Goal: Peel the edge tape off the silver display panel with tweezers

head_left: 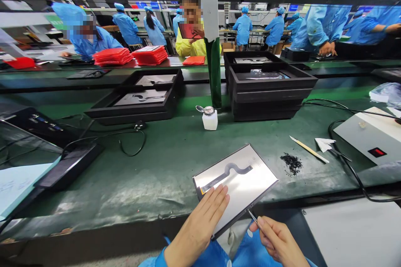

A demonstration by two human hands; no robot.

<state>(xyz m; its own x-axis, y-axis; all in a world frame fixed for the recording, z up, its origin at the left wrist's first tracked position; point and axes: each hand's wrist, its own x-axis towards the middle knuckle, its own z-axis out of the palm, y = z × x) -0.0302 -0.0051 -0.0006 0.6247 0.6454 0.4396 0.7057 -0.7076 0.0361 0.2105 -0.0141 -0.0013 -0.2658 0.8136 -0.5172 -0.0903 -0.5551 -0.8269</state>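
Note:
A flat display panel (247,187) with a silvery back and a dark curved flex cable (231,172) lies at the table's front edge, its near corner jutting over my lap. My left hand (200,221) rests flat on the panel's left part, fingers stretched out. In my right hand (275,235) is a pair of tweezers (252,215), pinched between thumb and fingers. Their tips touch the panel's near long edge. Right of the panel lies a small heap of black scraps (292,163).
Black trays (269,91) are stacked behind on the right, others (138,108) at left. A white pump bottle (209,119) with its lid raised stands between them. A pale-handled knife (308,149), a white wipe (324,144) and a grey box (372,133) with cables lie right. Co-workers sit beyond.

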